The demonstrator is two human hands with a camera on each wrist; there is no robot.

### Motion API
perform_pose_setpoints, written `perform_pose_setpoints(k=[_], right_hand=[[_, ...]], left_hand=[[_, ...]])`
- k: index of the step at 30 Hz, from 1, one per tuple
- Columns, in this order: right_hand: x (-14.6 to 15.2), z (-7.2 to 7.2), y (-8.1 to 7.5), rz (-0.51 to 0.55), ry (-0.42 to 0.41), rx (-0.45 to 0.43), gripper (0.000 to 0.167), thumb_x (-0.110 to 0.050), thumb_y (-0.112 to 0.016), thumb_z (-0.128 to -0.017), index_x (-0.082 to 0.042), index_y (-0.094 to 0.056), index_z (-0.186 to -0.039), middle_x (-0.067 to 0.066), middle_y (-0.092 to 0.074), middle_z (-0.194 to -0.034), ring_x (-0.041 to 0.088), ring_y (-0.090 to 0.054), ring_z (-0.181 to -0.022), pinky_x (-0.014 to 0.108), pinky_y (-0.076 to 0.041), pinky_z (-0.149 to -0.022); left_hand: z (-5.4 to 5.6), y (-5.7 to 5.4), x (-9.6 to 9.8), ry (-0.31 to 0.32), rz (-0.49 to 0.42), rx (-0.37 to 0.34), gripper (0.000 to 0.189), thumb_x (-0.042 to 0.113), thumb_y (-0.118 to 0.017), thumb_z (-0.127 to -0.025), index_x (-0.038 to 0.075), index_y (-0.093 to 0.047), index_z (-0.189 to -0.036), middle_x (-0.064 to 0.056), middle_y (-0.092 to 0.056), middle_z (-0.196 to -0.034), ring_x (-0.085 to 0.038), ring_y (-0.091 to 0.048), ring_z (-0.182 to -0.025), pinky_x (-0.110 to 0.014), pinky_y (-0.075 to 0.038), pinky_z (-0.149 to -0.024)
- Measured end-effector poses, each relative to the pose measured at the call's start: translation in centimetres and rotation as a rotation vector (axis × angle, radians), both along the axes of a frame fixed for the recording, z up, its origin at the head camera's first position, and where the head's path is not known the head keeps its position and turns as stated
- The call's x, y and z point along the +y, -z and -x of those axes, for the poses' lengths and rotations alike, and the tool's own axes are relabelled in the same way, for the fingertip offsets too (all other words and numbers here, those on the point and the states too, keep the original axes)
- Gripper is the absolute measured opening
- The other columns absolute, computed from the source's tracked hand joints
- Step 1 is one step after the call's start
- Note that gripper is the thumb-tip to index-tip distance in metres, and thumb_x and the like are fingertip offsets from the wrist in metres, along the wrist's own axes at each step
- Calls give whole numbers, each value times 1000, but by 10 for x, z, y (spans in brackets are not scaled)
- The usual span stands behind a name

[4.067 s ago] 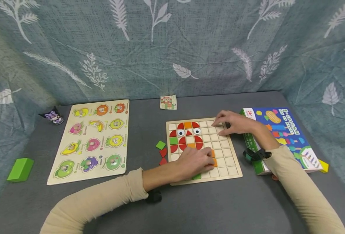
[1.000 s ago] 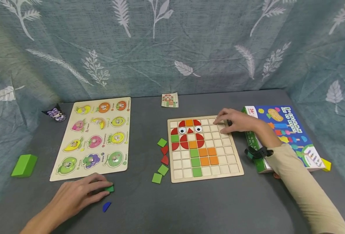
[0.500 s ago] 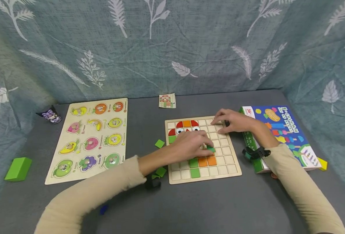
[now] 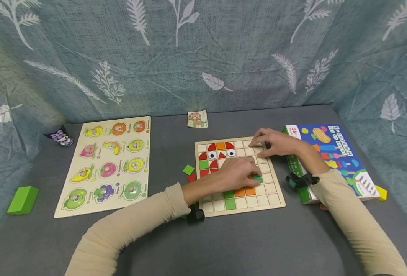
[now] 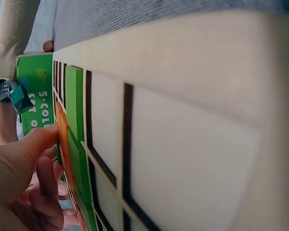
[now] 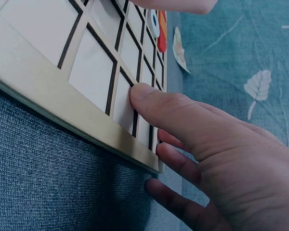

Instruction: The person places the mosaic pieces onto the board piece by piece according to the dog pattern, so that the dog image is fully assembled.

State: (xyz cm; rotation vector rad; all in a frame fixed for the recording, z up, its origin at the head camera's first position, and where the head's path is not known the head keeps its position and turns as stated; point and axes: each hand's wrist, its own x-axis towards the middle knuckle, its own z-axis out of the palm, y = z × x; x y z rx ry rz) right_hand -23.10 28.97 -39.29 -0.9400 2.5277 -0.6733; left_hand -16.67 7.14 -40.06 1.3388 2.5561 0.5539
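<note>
A wooden grid board lies on the table, partly filled with flat tiles that include red quarter-rounds, orange squares and round eyes. My left hand reaches across it and pinches a small dark green tile over the cells right of the orange squares. The palm and fingers hide several tiles in the board's middle. In the left wrist view, the thumb is right by the orange tiles. My right hand rests at the board's far right corner, with the thumb on a bare cell.
A small pattern card lies behind the board. Left of it are a fruit knob puzzle, a doll figurine and a green block. A blue game box is under my right forearm. Loose green and red tiles lie beside the board.
My left hand took the dark green tile from the table at the front left, carried it to the board, and shifted slightly right over the last half second. My right hand has stayed at the corner.
</note>
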Motion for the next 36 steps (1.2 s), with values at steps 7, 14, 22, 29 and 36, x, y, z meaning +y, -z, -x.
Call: perform_pose_setpoints(k=[7, 14, 22, 29, 36], right_hand=[[0, 0, 1, 1, 1, 3, 38, -17, -72, -87, -8, -65, -124, 16, -52, -126, 22, -53, -97, 40, -44, -81], [1, -1, 2, -1, -1, 1, 38, -19, -71, -88, -9, -65, -124, 16, -52, -127, 26, -53, -105, 41, -45, -82], [2, 0, 2, 1, -1, 5, 37, -22, -70, -89, -10, -66, -124, 15, -52, -126, 19, -52, -91, 40, -44, -79], [4, 0, -1, 0, 10, -1, 37, -21, -70, -89, -9, -66, -124, 16, -52, -127, 19, -51, -93, 42, -43, -82], [1, 0, 0, 11, 7, -25, 38, -19, -71, -88, -9, -65, -125, 15, -50, -127, 15, -50, -84, 39, -43, -79]], left_hand=[[-2, 0, 1, -8, 23, -9, 22, 35, -68, -90, 24, -76, -106, 6, -65, -102, -5, -54, -75, -18, -39, -54], [-3, 0, -1, -14, 32, -34, 27, 37, -68, -89, 25, -74, -114, 5, -64, -106, -6, -54, -72, -20, -40, -54], [-7, -16, -50, -86, -42, -109, 32, 37, -66, -91, 21, -71, -119, 1, -65, -110, -9, -58, -79, -21, -44, -61], [-43, -13, -159, -188, -107, -63, 28, 29, -73, -86, 22, -73, -113, 5, -64, -109, -4, -51, -70, -18, -40, -63], [-95, 6, -210, -203, -103, -153, 31, 33, -70, -89, 27, -69, -119, 2, -56, -127, 11, -41, -58, -12, -38, -56]])
